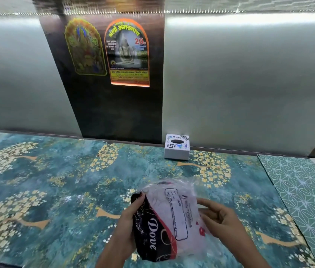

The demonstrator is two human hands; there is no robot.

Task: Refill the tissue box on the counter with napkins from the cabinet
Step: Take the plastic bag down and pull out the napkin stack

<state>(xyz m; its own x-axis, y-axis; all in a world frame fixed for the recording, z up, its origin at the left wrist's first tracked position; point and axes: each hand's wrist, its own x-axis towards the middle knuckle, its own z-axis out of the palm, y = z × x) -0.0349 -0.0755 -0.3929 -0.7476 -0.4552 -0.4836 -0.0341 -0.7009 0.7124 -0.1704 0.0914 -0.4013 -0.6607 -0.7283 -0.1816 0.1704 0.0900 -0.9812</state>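
Note:
A plastic pack of napkins (174, 215), clear with a black and red "Dove" band, is held above the counter near its front edge. My left hand (128, 213) grips the pack's dark left end. My right hand (219, 217) pinches the clear plastic on its right side. The white tissue box (176, 149) with a dark oval slot on top stands at the back of the counter against the wall, well beyond both hands. Whether anything is inside the box cannot be seen.
The counter (56, 180) has a teal covering with gold tree patterns. A green geometric-patterned sheet (307, 190) covers its right end. Behind it rise shiny metal panels and a dark panel (114, 113) with two religious posters.

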